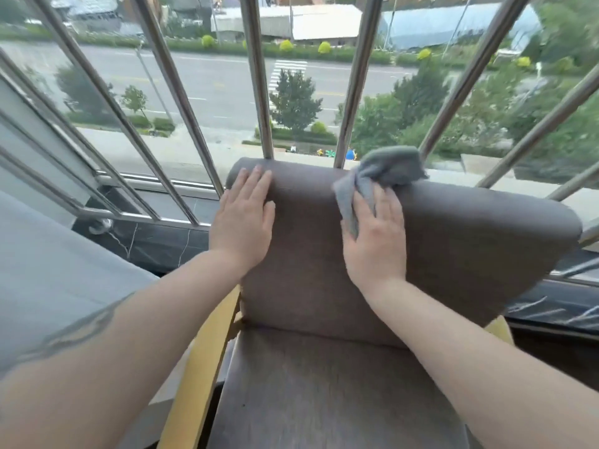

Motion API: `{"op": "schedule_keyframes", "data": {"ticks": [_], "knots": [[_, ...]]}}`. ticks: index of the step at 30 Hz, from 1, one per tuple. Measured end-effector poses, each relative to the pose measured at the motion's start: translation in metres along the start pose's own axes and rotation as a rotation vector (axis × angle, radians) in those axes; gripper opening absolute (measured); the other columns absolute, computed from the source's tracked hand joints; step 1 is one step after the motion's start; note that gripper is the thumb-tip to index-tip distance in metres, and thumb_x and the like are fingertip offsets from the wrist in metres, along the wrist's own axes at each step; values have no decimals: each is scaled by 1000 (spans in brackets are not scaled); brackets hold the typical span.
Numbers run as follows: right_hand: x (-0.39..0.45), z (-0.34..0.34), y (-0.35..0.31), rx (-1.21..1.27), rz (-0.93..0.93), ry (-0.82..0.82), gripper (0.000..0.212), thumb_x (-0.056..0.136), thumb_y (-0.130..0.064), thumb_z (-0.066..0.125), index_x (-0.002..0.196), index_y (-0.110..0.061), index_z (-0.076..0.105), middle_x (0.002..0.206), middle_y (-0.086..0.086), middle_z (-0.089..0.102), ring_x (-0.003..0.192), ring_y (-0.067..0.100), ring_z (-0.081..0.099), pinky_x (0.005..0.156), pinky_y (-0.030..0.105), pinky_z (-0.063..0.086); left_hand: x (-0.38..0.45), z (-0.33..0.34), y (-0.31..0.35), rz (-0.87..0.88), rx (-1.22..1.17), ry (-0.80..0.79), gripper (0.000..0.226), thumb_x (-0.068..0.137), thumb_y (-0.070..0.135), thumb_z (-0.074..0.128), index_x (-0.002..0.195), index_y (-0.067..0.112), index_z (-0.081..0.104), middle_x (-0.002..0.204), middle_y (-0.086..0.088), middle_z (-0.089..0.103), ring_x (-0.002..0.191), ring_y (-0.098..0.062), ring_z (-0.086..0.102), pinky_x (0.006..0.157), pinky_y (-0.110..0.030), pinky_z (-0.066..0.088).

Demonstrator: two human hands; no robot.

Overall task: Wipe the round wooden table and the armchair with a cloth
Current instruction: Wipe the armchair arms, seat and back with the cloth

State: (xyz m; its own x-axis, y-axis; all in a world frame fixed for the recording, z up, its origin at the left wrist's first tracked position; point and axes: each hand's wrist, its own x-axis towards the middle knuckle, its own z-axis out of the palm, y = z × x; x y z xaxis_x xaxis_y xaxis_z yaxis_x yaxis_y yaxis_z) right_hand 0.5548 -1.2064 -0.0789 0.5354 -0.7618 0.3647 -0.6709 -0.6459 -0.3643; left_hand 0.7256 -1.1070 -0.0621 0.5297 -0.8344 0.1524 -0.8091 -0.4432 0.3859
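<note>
1. You are looking down at a brown upholstered armchair (421, 254) that stands against a window fitted with slanted metal bars (257, 76). A street and trees lie far below outside.

2. Your right hand (374, 234) lies on the front of the backrest, near its rounded top edge. Its fingers are spread almost straight and press a grey cloth (379, 176) against the fabric. Part of the cloth bunches up above your fingertips and over the top of the backrest.

3. Your left hand (243, 218) lies flat and empty on the upper left part of the backrest, fingers straight and close together. It seems to be steadying the chair.

4. The seat cushion (324, 384) is below your forearms. Yellow wooden frame parts (201, 367) show on both sides of it.

5. As for progress: the armchair wipe appears to be under way at the top of the backrest. The lower backrest, the seat and the wooden arms probably remain to be done, though no mark on the fabric shows which parts are already clean.

6. The round wooden table is not in view, so you cannot tell whether it has been wiped.

7. A pale grey surface (48, 270) fills the left side; what it is cannot be told.
</note>
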Motion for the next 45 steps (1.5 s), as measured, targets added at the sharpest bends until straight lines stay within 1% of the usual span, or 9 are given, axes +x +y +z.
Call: {"op": "schedule_keyframes", "data": {"ticks": [3, 8, 14, 20, 25, 31, 34, 40, 45], "knots": [[22, -11, 31, -109, -485, -157, 51, 81, -11, 42, 129, -14, 58, 139, 15, 49, 130, 35, 42, 112, 46, 32, 3, 21, -25, 136, -43, 150, 49, 101, 16, 41, 149, 18, 33, 156, 0, 28, 147, -19, 14, 120, -34, 9], [33, 6, 13, -124, -147, 22, 47, 83, -18, 40, 123, -4, 60, 133, 22, 52, 127, 39, 45, 109, 43, 32, 16, 62, -20, 73, -202, 560, 34, 98, 15, 47, 128, 8, 61, 135, -6, 57, 134, -22, 40, 116, -42, 24], [53, 4, 0, -29, -647, -235, 47, 88, -18, 44, 133, -13, 55, 145, 10, 44, 135, 27, 39, 114, 34, 28, 29, 88, -18, 70, -229, 718, 33, 101, 23, 32, 123, 13, 55, 128, -6, 60, 131, -24, 41, 116, -42, 22], [69, 45, -67, 170, -419, -182, 40, 87, -9, 54, 126, -12, 60, 132, 9, 56, 128, 26, 44, 113, 33, 29, 38, 104, -18, 13, -204, 856, 34, 102, 29, 26, 124, 11, 45, 131, -3, 51, 132, -19, 38, 117, -33, 18], [58, 7, -32, 87, -404, -208, 45, 89, -25, 44, 130, -17, 57, 131, 5, 56, 122, 21, 46, 102, 18, 29, 29, 105, -17, 45, -244, 792, 36, 100, 21, 28, 131, 11, 45, 140, -9, 51, 143, -19, 29, 116, -40, 22], [74, 57, -102, 99, -356, -161, 34, 88, -13, 47, 115, -6, 66, 118, 14, 62, 115, 32, 52, 103, 38, 39, 29, 104, -18, -54, -316, 812, 45, 100, 15, 47, 137, -9, 42, 147, -22, 37, 142, -29, 30, 117, -42, 26], [73, 38, -63, 39, -485, -231, 40, 86, -13, 51, 125, -12, 61, 125, 10, 59, 119, 30, 51, 103, 41, 40, 21, 91, -12, -44, -494, 748, 48, 100, 12, 39, 141, -10, 31, 150, -14, 27, 144, -26, 20, 119, -41, 20], [52, 55, -114, 92, -31, -45, 39, 85, -21, 43, 113, -8, 67, 121, 15, 61, 118, 34, 50, 106, 43, 35, 16, 78, -17, -5, -237, 607, 43, 105, 13, 34, 143, -6, 35, 149, -24, 33, 141, -38, 28, 115, -50, 26], [33, 12, -5, 7, -352, -74, 46, 79, -9, 44, 119, -12, 66, 129, 11, 59, 123, 32, 51, 108, 41, 36, 7, 60, 2, 146, -184, 334, 50, 103, 32, 31, 148, 11, 35, 156, -7, 29, 147, -26, 13, 120, -31, 1]]}}
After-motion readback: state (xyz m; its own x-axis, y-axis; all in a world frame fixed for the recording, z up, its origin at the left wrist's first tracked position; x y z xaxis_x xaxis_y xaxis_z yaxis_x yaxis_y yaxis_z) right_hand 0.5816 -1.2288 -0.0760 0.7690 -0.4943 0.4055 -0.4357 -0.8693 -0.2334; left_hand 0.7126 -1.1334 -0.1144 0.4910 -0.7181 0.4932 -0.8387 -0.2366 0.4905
